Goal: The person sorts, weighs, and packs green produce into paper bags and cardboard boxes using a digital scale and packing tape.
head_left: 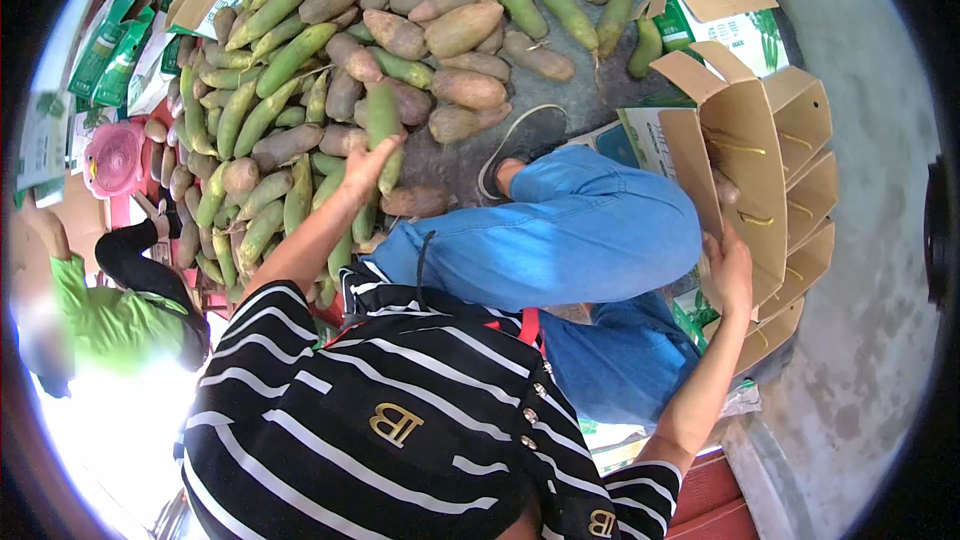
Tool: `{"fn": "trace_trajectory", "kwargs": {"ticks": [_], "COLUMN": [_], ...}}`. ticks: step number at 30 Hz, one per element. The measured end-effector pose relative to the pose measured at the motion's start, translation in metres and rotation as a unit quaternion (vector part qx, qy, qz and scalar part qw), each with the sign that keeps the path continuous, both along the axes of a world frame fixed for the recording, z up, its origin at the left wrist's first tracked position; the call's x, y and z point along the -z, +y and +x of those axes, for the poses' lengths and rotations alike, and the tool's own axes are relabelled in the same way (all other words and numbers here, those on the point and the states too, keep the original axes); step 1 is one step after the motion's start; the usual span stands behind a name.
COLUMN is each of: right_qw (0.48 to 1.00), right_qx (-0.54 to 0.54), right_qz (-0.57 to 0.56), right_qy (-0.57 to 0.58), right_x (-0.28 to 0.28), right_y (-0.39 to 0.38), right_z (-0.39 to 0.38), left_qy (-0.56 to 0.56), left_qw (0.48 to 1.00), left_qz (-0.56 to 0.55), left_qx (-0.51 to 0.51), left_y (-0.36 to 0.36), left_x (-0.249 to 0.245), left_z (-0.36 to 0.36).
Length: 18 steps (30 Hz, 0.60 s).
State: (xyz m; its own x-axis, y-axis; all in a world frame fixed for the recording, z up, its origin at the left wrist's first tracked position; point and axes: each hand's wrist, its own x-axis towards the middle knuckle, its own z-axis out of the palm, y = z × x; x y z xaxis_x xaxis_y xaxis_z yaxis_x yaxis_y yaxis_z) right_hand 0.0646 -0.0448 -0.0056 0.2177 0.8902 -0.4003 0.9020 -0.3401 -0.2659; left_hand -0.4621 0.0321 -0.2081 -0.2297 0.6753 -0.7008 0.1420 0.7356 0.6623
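My left hand [372,162] is closed around a long green radish [381,115], held up over the edge of a large heap. That heap mixes green radishes [262,125] with brownish-purple ones [464,28], some of them dirt-covered. On the other side of my knees, my right hand [728,268] grips the near edge of an upright open cardboard box [755,155]. A brownish radish [724,186] shows inside this box. Part of my right hand's grip is hidden behind the box wall.
More open boxes with yellow cord handles [808,202] stand behind the first. A printed box [725,25] sits at the upper right. At the left are a pink plastic stool or basket [113,160] and another person in a green top [125,325]. Loose radishes lie on the dark floor.
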Motion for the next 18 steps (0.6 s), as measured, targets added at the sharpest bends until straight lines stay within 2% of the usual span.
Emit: {"fn": "trace_trajectory", "kwargs": {"ticks": [2,4,5,7,10,13,15,18], "right_qw": [1.000,1.000,1.000,1.000,1.000,1.000,1.000,0.999], "right_qx": [-0.014,-0.017,-0.018,-0.021,-0.022,-0.012,-0.017,-0.040], "right_qz": [0.021,0.024,0.019,0.014,0.007,-0.010,-0.017,0.035], "right_qy": [0.014,0.007,-0.003,-0.015,-0.016,-0.018,-0.014,-0.002], "right_x": [0.002,0.005,0.008,0.008,0.011,0.012,0.001,0.007], "right_y": [0.000,-0.003,-0.003,-0.004,-0.007,-0.005,0.000,-0.004], "right_z": [0.001,0.006,0.009,0.010,0.016,0.015,0.006,0.010], "left_qy": [-0.003,-0.001,-0.004,0.066,0.102,0.101,0.103,0.158], "left_qw": [0.995,0.956,0.922,0.812,0.703,0.559,0.514,0.488], "left_qz": [0.051,0.204,0.279,0.455,0.525,0.668,0.662,0.638], "left_qx": [0.088,0.212,0.268,0.361,0.469,0.481,0.536,0.574], "left_y": [0.018,0.038,0.047,0.069,0.089,0.097,0.092,0.080], "left_x": [-0.065,-0.080,-0.087,-0.139,-0.197,-0.208,-0.214,-0.192], "left_z": [0.059,0.097,0.118,0.170,0.241,0.315,0.352,0.388]}}
